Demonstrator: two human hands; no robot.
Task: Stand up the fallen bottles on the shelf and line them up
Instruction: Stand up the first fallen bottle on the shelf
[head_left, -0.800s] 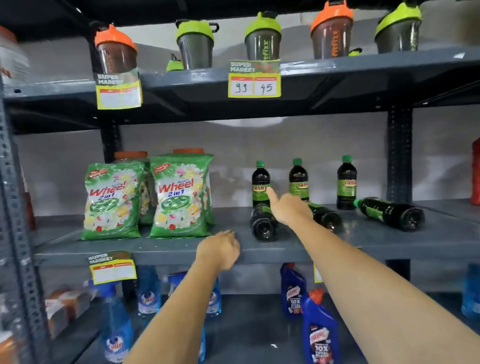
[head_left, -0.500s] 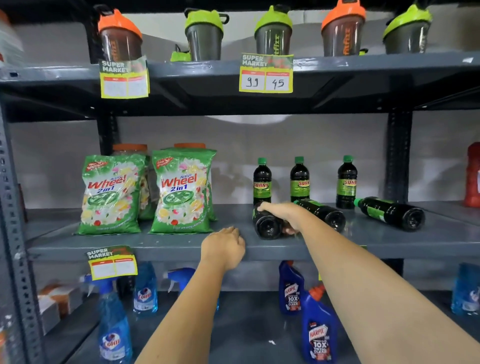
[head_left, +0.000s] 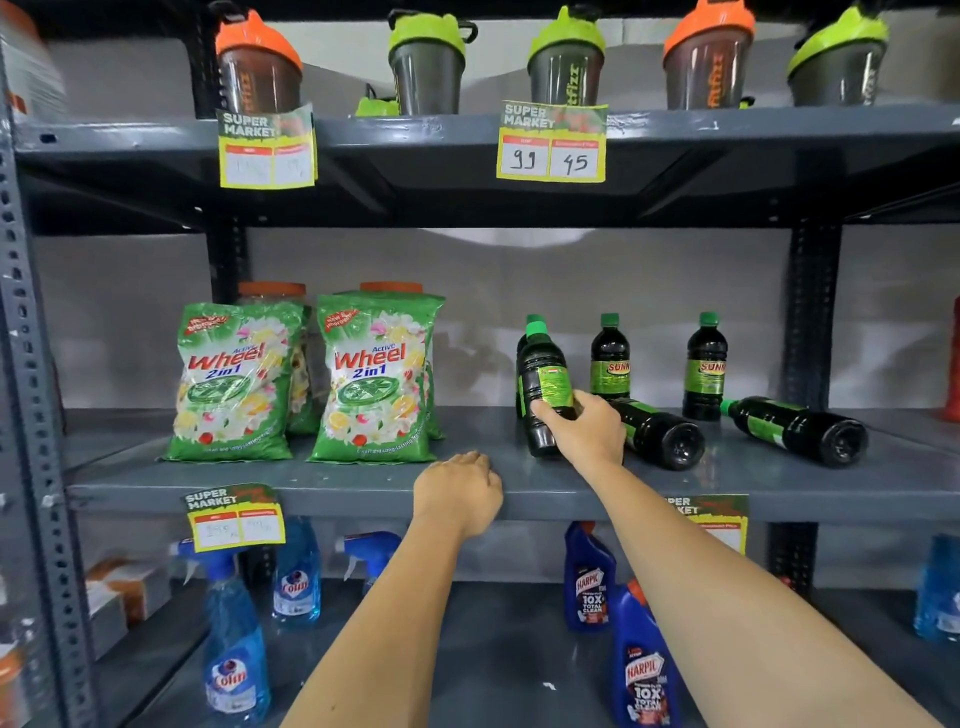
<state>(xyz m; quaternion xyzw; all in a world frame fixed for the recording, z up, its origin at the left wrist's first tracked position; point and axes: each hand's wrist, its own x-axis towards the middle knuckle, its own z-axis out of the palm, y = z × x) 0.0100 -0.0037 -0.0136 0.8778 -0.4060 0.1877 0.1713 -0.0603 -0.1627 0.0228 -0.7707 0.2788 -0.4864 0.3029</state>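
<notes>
Dark bottles with green caps and labels sit on the middle shelf (head_left: 519, 488). My right hand (head_left: 587, 431) grips one bottle (head_left: 543, 384) near its base and holds it almost upright, leaning slightly left, in front of another standing bottle that it mostly hides. Two more bottles stand at the back, one in the middle (head_left: 609, 358) and one further right (head_left: 705, 364). Two bottles lie on their sides: one (head_left: 660, 434) just right of my hand, one (head_left: 800, 428) further right. My left hand (head_left: 460, 491) rests curled on the shelf's front edge, holding nothing.
Two green detergent bags (head_left: 374, 376) stand on the left of the same shelf. Shaker cups (head_left: 566, 60) line the top shelf. Blue spray bottles (head_left: 234, 649) and dark blue cleaner bottles (head_left: 644, 670) fill the lower shelf. Price tags (head_left: 550, 145) hang from shelf edges.
My right hand closed on the fallen left bottle and tipped it up from lying to nearly upright. My left hand stayed on the shelf edge.
</notes>
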